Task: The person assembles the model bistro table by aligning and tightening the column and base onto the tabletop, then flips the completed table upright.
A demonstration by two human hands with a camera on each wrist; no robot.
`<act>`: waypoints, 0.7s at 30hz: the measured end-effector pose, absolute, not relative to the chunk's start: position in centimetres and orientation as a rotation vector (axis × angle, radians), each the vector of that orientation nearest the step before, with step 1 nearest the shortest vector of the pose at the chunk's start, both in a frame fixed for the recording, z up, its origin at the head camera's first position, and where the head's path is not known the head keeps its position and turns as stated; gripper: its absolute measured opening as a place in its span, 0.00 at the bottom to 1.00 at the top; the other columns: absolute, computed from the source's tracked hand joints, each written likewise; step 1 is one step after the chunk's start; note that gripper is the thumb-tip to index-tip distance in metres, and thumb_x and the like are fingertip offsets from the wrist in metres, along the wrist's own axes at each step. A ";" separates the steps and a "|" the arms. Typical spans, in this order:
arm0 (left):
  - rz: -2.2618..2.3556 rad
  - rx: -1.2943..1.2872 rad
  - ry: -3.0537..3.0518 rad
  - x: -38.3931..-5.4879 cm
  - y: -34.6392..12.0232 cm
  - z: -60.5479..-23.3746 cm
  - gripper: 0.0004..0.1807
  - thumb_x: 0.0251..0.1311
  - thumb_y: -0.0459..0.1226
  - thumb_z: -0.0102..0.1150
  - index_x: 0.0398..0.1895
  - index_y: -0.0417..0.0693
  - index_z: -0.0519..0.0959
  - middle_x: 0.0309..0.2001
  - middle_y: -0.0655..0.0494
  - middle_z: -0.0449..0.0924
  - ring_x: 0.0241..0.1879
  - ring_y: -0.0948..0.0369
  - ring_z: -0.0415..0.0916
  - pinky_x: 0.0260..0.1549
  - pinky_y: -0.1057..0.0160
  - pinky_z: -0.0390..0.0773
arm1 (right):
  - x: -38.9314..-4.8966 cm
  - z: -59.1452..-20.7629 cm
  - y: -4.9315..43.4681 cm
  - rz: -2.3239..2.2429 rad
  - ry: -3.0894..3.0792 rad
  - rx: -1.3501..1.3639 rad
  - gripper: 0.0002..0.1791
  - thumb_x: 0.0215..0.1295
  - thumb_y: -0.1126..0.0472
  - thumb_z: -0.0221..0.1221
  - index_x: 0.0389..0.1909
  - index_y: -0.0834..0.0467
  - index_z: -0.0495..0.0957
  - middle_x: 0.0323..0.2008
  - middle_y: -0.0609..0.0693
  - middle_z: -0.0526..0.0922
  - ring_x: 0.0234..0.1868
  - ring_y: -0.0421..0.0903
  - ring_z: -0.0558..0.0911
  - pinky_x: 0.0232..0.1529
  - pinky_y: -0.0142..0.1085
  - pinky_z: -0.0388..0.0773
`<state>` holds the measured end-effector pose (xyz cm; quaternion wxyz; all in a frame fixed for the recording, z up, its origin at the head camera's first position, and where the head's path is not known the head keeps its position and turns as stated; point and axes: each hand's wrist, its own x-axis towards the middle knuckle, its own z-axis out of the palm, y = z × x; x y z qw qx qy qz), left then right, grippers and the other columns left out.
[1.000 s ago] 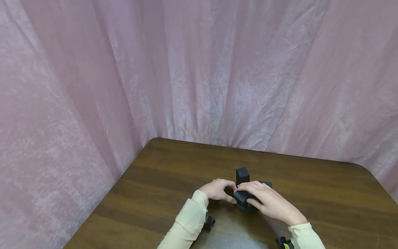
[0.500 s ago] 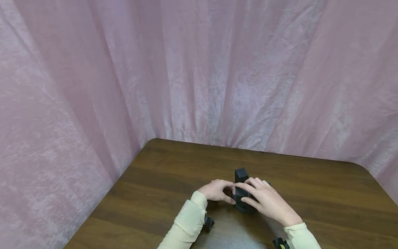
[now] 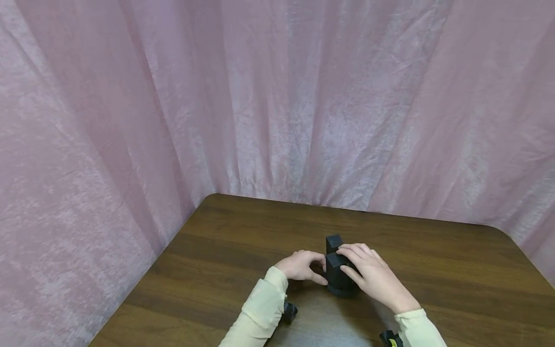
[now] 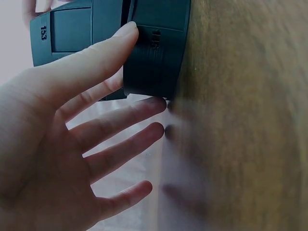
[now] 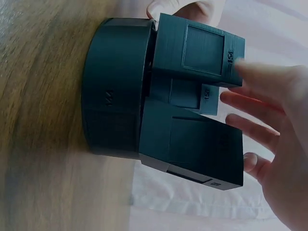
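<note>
Matte black ribbed plastic, three rectangular blocks [image 5: 202,48] upright in one round base [image 5: 113,115] on the wood-grain table [image 3: 455,270], left hand [image 3: 299,265] with relaxed straight fingers touching the base, right hand [image 3: 368,277] loosely spread against the block tops.

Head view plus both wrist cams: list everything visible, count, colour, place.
round base: 1, black, on the table near its front middle, between both hands
rectangular blocks: at least 3, black, standing upright in the round base; one bears a number, too blurred to be sure of
table: 1, dark brown wood, lower half of the head view
curtain: pink, hanging behind and to both sides of the table
left hand: 1, cream sleeve, fingers straight, thumb on the base's left side
right hand: 1, cream sleeve, fingertips resting on the blocks' tops
</note>
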<state>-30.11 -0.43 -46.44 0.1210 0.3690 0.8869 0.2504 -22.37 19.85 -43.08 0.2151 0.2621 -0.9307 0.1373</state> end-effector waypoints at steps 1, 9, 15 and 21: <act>0.732 1.076 2.588 -30.1 -0.4 -46.4 0.14 0.42 0.52 0.66 0.29 0.61 0.75 0.33 0.71 0.78 0.38 0.70 0.73 0.43 0.64 0.66 | -22.4 -43.1 19.9 0.386 -2.574 0.738 0.19 0.56 0.54 0.60 0.50 0.48 0.73 0.48 0.41 0.75 0.52 0.40 0.71 0.49 0.40 0.67; 0.763 1.054 2.562 -30.0 -0.4 -46.4 0.13 0.42 0.50 0.67 0.29 0.60 0.75 0.33 0.68 0.79 0.38 0.69 0.73 0.43 0.66 0.66 | -22.6 -43.4 20.2 0.452 -2.581 0.790 0.23 0.53 0.55 0.62 0.52 0.48 0.72 0.50 0.41 0.75 0.53 0.42 0.71 0.47 0.41 0.66; 0.771 1.048 2.562 -29.9 -0.4 -46.5 0.13 0.42 0.50 0.67 0.30 0.60 0.75 0.33 0.69 0.78 0.39 0.69 0.73 0.44 0.63 0.65 | -22.5 -43.3 20.3 0.498 -2.577 0.790 0.22 0.53 0.53 0.62 0.50 0.45 0.72 0.48 0.38 0.75 0.51 0.38 0.71 0.41 0.33 0.61; 0.749 1.053 2.575 -30.1 -0.4 -46.4 0.13 0.43 0.51 0.66 0.29 0.61 0.74 0.33 0.71 0.77 0.38 0.68 0.72 0.48 0.57 0.63 | -22.5 -43.1 20.7 0.457 -2.562 0.781 0.26 0.53 0.51 0.61 0.55 0.41 0.69 0.45 0.36 0.75 0.46 0.36 0.71 0.39 0.31 0.59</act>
